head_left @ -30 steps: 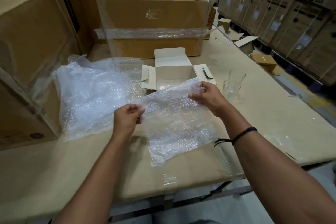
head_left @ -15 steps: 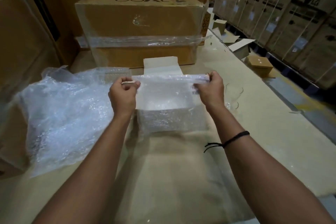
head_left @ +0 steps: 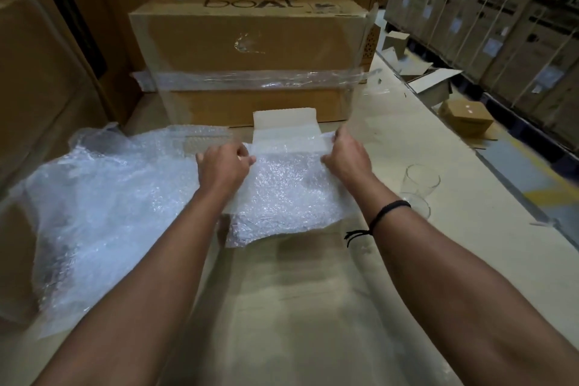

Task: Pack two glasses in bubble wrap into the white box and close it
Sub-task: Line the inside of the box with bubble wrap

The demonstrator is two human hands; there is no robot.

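I hold a small sheet of bubble wrap [head_left: 282, 194] stretched between both hands over the white box. My left hand [head_left: 224, 168] pinches its left top corner and my right hand [head_left: 346, 158] pinches its right top corner. The sheet drapes across the box and hides most of it; only the upright back flap of the white box [head_left: 283, 124] shows behind the wrap. Two clear glasses [head_left: 421, 188] stand close together on the table to the right of my right wrist, untouched.
A large loose heap of bubble wrap [head_left: 103, 213] covers the table's left side. A taped brown carton [head_left: 247, 50] stands right behind the white box. Small open cartons [head_left: 466, 116] lie at the far right, and stacked boxes line the right aisle.
Both hands carried the sheet from in front of the box forward and over its opening, and lowered it so it now drapes across the box. The glasses stayed put.
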